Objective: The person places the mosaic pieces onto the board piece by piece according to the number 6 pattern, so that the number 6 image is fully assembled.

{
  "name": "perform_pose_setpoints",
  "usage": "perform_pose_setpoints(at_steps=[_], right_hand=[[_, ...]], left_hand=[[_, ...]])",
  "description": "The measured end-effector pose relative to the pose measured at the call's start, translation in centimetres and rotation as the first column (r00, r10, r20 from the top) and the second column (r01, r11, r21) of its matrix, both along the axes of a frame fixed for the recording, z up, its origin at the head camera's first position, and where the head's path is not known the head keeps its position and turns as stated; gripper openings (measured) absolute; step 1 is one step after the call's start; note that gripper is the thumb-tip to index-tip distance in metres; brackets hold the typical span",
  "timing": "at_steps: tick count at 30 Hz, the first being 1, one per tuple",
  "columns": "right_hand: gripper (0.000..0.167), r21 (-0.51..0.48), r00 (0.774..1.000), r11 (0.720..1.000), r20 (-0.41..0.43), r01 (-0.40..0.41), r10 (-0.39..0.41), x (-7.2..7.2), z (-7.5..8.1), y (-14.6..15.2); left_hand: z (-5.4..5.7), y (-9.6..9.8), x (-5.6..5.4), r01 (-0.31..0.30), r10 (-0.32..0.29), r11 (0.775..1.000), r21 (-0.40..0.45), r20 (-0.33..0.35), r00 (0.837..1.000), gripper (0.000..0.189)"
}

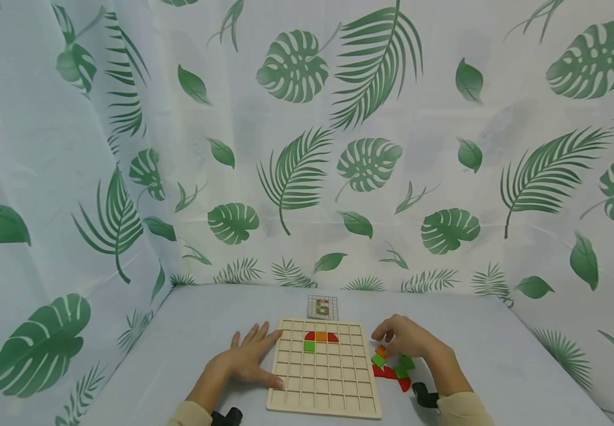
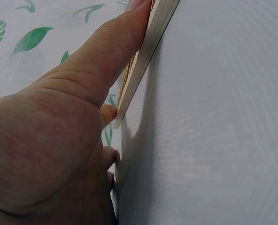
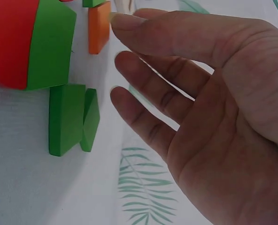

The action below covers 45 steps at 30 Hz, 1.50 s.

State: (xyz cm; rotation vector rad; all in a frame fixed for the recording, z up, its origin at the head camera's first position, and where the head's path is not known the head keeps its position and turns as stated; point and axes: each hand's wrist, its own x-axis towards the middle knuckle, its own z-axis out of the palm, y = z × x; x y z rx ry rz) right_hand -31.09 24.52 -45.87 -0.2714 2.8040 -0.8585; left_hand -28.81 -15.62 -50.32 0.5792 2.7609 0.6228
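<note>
Wooden grid board (image 1: 328,387) is lying flat on the pale table (image 1: 179,331); taking it as the landmark, sides as the person sees them.

Left hand (image 1: 245,361) is resting at the board's left side, fingers spreading. Its thumb is lying over the left edge toward the near corner; the index finger is reaching the same edge farther up. It is steadying against the rim rather than gripping round anything.

Right hand (image 1: 405,336) is hovering just off the board's right edge, well apart from the left hand. Fingers are bending loosely, and nothing is showing in its grasp. The thumb tip is pointing at a loose orange piece (image 1: 381,351); cannot tell whether it is touching.

Around that piece, right of the board, loose green pieces (image 1: 378,360) and loose red pieces (image 1: 384,372) are lying in a cluster, some touching each other.

On the board, near its far edge, a row is sitting: left red piece (image 1: 310,336), orange square (image 1: 321,336), right red piece (image 1: 332,338). A green square (image 1: 309,346) is sitting in the cell on the near side of the left red one.

Just beyond the board's far edge a small pattern card (image 1: 322,307) is lying, showing a coloured figure on a grid. Farther beyond, a leaf-print curtain (image 1: 296,124) is hanging.
</note>
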Motion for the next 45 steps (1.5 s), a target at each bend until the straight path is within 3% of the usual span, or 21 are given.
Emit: perform_pose_setpoints(at_steps=[8, 17, 24, 32, 39, 45], right_hand=[[0.031, 0.001, 0.999, 0.999, -0.017, -0.048, 0.048, -0.2, -0.6, 0.1], [0.024, 0.035, 0.998, 0.999, -0.04, -0.038, 0.039, -0.3, -1.0, 0.1], [0.024, 0.019, 0.991, 0.992, -0.058, -0.122, 0.123, -0.4, -1.2, 0.2], [0.024, 0.023, 0.995, 0.998, -0.079, -0.056, 0.058, -0.2, -1.1, -0.3], [0.015, -0.003, 0.982, 0.99, -0.127, -0.142, 0.14, -0.6, -1.3, 0.0], [0.021, -0.042, 0.968, 0.983, -0.188, -0.178, 0.167, -1.0, -0.9, 0.0]], left_hand=[[0.2, 0.0, 0.0, -0.003, 0.003, 1.0, -0.009, -0.004, 1.0, 0.12], [0.2, 0.0, 0.0, -0.002, 0.002, 1.0, -0.012, -0.012, 1.0, 0.119], [0.2, 0.0, 0.1, 0.001, -0.001, 1.0, 0.004, -0.012, 1.0, 0.119], [0.1, 0.0, 0.2, 0.001, -0.001, 1.0, 0.012, -0.015, 1.0, 0.118], [0.1, 0.1, 0.2, 0.002, -0.002, 1.0, 0.002, -0.018, 1.0, 0.117], [0.1, 0.1, 0.1, -0.003, 0.003, 1.0, -0.001, -0.016, 1.0, 0.117]])
